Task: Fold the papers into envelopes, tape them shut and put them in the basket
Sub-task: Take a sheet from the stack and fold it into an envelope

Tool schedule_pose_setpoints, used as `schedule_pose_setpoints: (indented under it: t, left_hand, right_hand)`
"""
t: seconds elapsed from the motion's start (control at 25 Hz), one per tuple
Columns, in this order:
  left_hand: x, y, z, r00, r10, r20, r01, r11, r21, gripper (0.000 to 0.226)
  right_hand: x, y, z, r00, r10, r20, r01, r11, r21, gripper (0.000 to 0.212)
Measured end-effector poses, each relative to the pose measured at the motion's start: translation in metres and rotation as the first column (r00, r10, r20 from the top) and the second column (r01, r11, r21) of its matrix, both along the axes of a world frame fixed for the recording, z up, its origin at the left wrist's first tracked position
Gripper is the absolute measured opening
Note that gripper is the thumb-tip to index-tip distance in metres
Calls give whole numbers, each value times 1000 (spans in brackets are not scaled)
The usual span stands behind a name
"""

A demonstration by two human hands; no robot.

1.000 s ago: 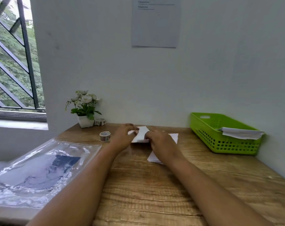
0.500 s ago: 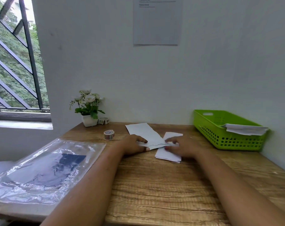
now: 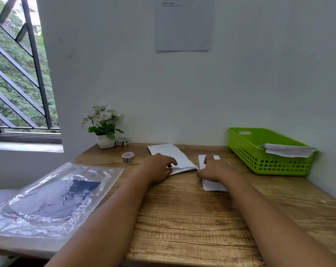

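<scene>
Spreading across the whole lower view, the brown wood-grain table (image 3: 182,218) has the green plastic basket (image 3: 259,166), with its perforated walls, at its far right corner against the white wall. Far to the left of the basket, a crinkled clear plastic bag holding something dark (image 3: 53,197) overhangs the table's left edge. A folded white paper (image 3: 286,150) lies inside the basket, draped over its right rim.

A flat white paper sheet (image 3: 169,151) lies well to the left of the basket, angled, with its near edge lifting in a soft fold. The left hand (image 3: 159,168) lies on that near edge with its fingers bent down onto the paper; I cannot tell whether the thumb pinches beneath. Between that sheet and the basket is a small stack of white papers (image 3: 213,186), and the right hand (image 3: 214,169) presses flat on it, fingers straight and close together.

Bare wood runs from the basket towards the near edge of the table. Further left of the basket, behind the sheet, a square white pot of white flowers (image 3: 105,141) stands at the wall, and a patterned tape roll (image 3: 128,158) sits upright in front of it.
</scene>
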State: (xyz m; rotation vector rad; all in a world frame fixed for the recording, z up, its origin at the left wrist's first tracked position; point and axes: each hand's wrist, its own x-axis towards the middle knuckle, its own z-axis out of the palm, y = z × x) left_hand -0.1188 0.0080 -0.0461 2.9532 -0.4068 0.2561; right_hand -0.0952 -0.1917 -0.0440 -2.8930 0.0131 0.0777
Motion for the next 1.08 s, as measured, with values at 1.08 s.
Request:
schedule_pose_setpoints:
  t: [1.08]
  left_hand:
    - [4, -5, -6, 989, -28, 142, 44, 993, -112, 31]
  right_hand:
    - [-23, -68, 46, 913, 383, -141, 57, 224, 973, 35]
